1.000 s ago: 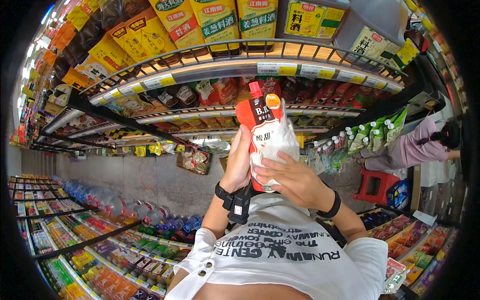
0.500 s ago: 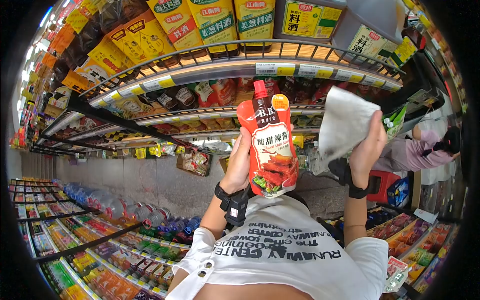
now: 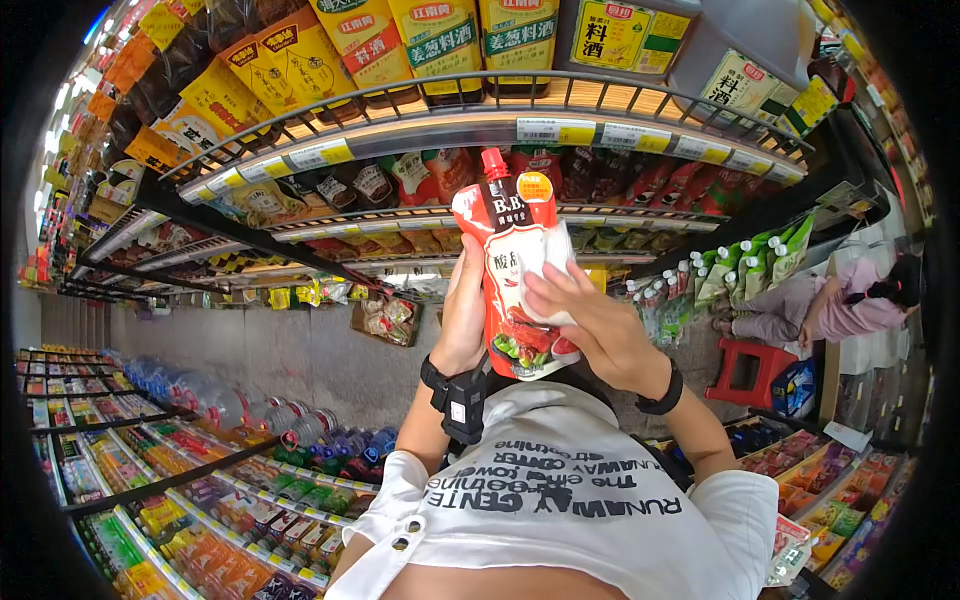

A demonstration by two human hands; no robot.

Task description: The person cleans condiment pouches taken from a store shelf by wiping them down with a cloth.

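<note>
In the middle of the head view is a red spouted pouch of sweet chili sauce [image 3: 503, 210], held upright with its red cap at the top. My left hand [image 3: 464, 312] is closed around the pouch's left edge. A folded white cloth [image 3: 546, 262] lies against the pouch's printed front, covering part of the label. My right hand [image 3: 600, 325] presses that cloth onto the pouch, its fingers bent over it. Black straps circle both wrists.
Ahead stands a wire-fronted shelf [image 3: 440, 120] with cooking wine bottles above and sauce pouches below. A person [image 3: 860, 300] in pink sits at the right near a red stool [image 3: 742, 374]. Water bottles [image 3: 225, 405] stand on the floor at left; a carton [image 3: 387, 318] lies beneath the shelf.
My right hand has brought the white cloth from the right side onto the pouch's front. The pouch has shifted slightly left and up, still in my left hand.
</note>
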